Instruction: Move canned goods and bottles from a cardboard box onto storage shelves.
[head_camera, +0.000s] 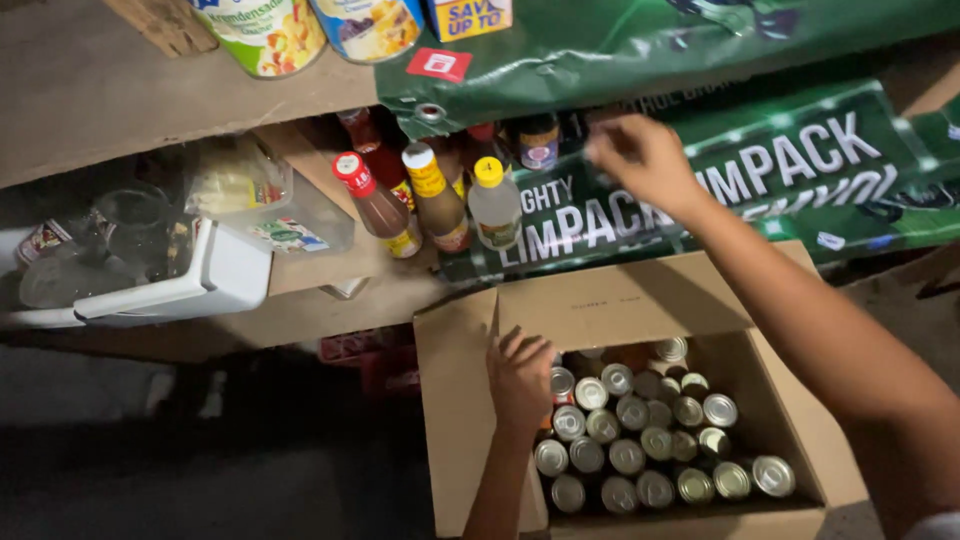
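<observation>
Cans (640, 430) sat packed upright in the cardboard box (460, 400) under the shelf. My left hand (520, 378) curled over the corner cans; right hand (640, 155) reached shelfward, fingers bunched, hold unclear. Sleeve could topple the sauce bottles (420, 200).

Pretty dim overall, with one light coming from around the camera, so the middle is lit and the edges drop off fast. The floor (200, 470) at lower left is nearly black. The right hand (640, 155) is smeared with motion blur. Can tops in the cardboard box (460, 400) catch small glints, and the green banner (800, 160) shows sheen.
</observation>
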